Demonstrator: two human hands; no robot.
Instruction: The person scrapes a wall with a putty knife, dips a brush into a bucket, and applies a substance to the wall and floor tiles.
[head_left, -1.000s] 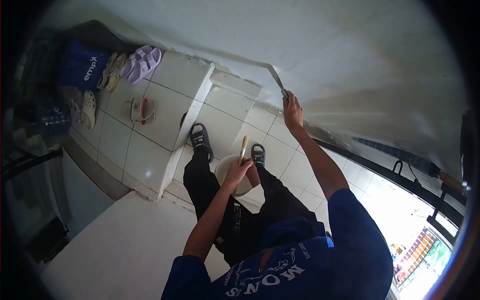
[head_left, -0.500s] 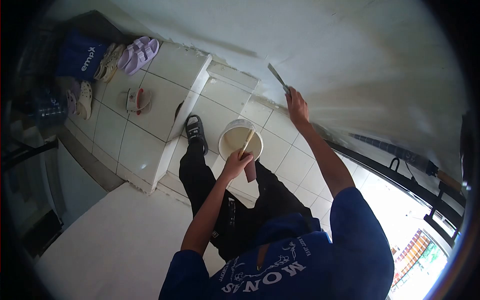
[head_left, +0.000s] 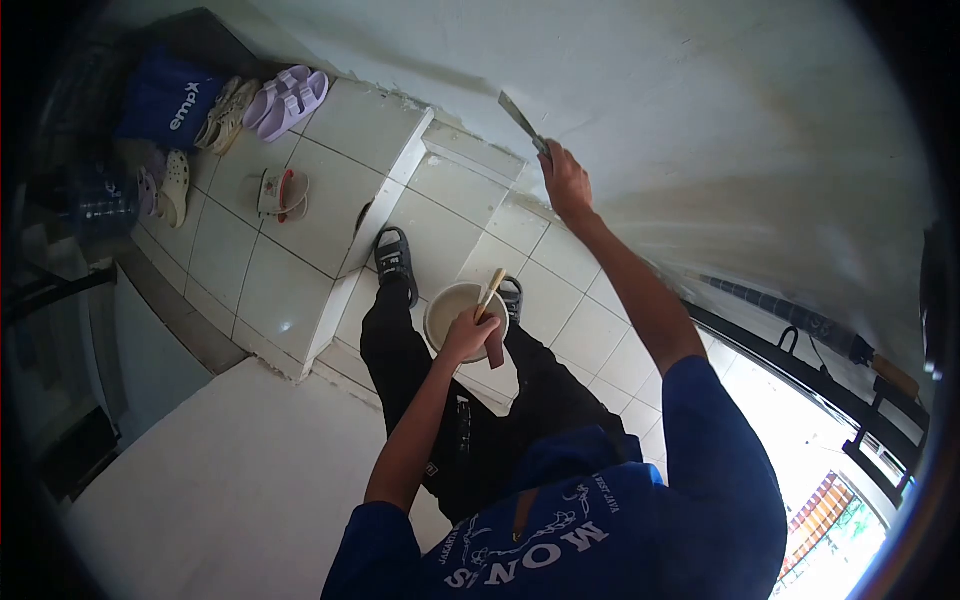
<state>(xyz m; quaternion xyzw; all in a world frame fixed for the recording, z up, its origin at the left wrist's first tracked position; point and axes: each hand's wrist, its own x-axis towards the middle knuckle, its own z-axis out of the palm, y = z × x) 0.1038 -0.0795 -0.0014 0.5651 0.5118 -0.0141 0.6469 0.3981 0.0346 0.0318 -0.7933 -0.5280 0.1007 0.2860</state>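
The right hand's (head_left: 567, 184) fingers grip a putty knife (head_left: 521, 119); whether its blade touches the wall (head_left: 700, 120) is unclear. The left hand's (head_left: 469, 336) clasp a brush (head_left: 490, 290), partly hiding the bucket (head_left: 441, 308) and an unidentifiable brown object (head_left: 495, 348).

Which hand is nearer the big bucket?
Left. The left hand, gripping a brush, appears just above the big bucket; the right hand is farther off, holding a scraper by the wall.
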